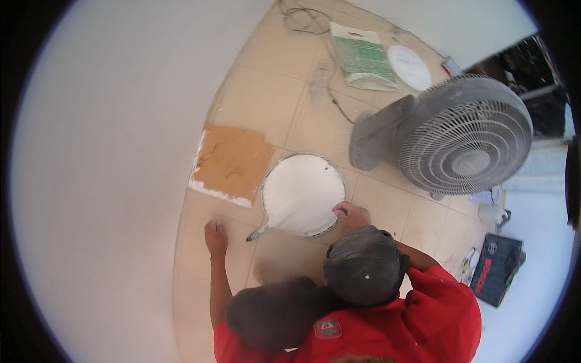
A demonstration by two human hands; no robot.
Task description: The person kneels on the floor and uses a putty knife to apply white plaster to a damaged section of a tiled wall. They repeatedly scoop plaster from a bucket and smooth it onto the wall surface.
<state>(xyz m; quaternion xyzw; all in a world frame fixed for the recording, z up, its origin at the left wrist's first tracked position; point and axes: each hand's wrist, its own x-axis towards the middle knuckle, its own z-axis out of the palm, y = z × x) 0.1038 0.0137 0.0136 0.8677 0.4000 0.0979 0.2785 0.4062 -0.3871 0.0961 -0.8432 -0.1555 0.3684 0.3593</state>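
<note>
Two hands [216, 238], one white-filled tub [302, 190], one fan [466, 139], one green-and-white bag [364, 59], one case [495, 269].

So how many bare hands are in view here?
2. The left hand is below the tan sheet in the picture; the right hand is by the right edge of the round container. No other hand shows.

Smooth plain white wall [103, 151] filling the left side, beige square-tiled floor [266, 69] bordering it, second white wall [454, 24] at upper right, large grey plastic fan [469, 142] standing on the floor, softly lit throughout
</note>
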